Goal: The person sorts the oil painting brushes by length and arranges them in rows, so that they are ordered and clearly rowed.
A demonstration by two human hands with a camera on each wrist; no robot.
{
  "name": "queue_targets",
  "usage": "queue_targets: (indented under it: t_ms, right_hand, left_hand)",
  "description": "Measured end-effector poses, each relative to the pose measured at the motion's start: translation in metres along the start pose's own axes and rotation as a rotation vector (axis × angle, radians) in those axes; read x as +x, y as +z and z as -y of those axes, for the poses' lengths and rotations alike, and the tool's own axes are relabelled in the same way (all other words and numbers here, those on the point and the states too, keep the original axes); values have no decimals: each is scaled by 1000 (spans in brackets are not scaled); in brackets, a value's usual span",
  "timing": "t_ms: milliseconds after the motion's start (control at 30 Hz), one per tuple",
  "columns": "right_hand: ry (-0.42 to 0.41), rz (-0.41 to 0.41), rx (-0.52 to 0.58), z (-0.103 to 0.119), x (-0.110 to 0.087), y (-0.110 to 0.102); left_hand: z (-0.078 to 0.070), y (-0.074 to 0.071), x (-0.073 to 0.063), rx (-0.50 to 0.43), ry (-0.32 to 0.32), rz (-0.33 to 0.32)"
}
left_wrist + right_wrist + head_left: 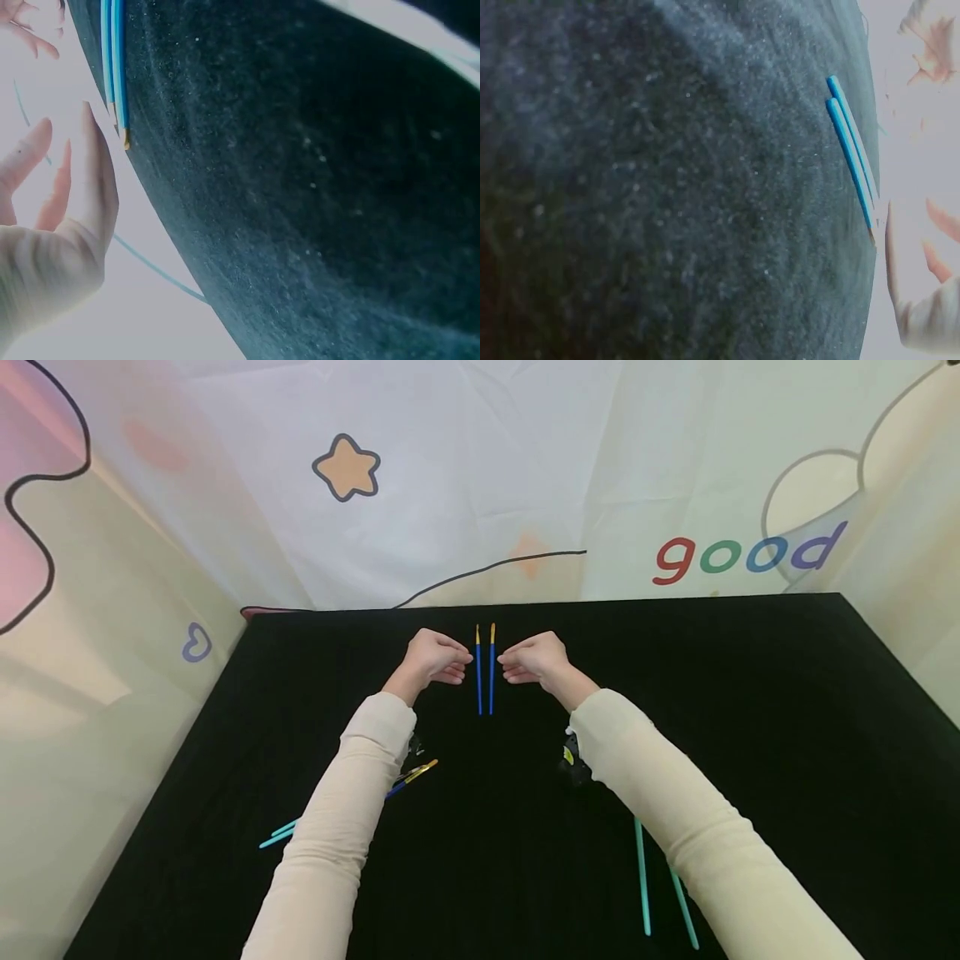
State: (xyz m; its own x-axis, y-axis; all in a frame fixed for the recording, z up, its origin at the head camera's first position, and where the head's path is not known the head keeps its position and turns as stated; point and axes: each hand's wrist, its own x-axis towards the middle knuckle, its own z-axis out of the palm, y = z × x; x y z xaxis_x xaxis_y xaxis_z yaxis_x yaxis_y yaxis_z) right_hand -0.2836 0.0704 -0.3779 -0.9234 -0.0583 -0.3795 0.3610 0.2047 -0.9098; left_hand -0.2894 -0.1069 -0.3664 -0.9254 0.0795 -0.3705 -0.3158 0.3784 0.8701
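Two thin paintbrushes with blue handles lie side by side near the far part of the black table, bristles pointing away: a left paintbrush (478, 677) and a right paintbrush (492, 677). My left hand (441, 658) is just left of the pair, its fingers loosely bent and holding nothing. On the other side, my right hand (534, 658) mirrors it, fingertips close to the right brush with nothing in them. The left wrist view shows the left thumb and fingers (94, 172) apart from each other, beside the brush tips.
More paintbrushes (412, 777) lie partly under the left sleeve, with turquoise handle ends (277, 838) sticking out on its left. Two turquoise sticks (642, 885) lie under the right forearm, their far ends hidden. A printed cloth (480, 485) hangs behind the black table (750, 693).
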Motion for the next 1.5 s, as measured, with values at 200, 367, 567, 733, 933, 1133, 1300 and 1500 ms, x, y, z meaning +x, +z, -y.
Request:
queue_targets:
  t_ms: [200, 367, 567, 733, 933, 1133, 1300, 1500]
  right_hand:
    - [-8, 24, -15, -1, -7, -6]
    - [-22, 52, -18, -3, -12, -8]
    - [-57, 90, -47, -2, -25, -5]
    - [-70, 91, -52, -2, -31, -6]
    - [-102, 113, -64, 0, -38, -10]
    - [-121, 139, -55, 1, -44, -14]
    - [-138, 152, -69, 1, -51, -18]
    - [-165, 162, -78, 0, -57, -22]
  left_hand:
    - [5, 0, -3, -30, 18, 29]
    - [9, 2, -8, -66, 45, 42]
    - [12, 0, -18, -70, 70, 37]
    - [11, -1, -25, -99, 97, 49]
    - [12, -2, -32, -132, 105, 49]
    - [12, -1, -37, -169, 120, 63]
    - [11, 0, -44, -153, 154, 63]
    - [10, 0, -52, -135, 195, 64]
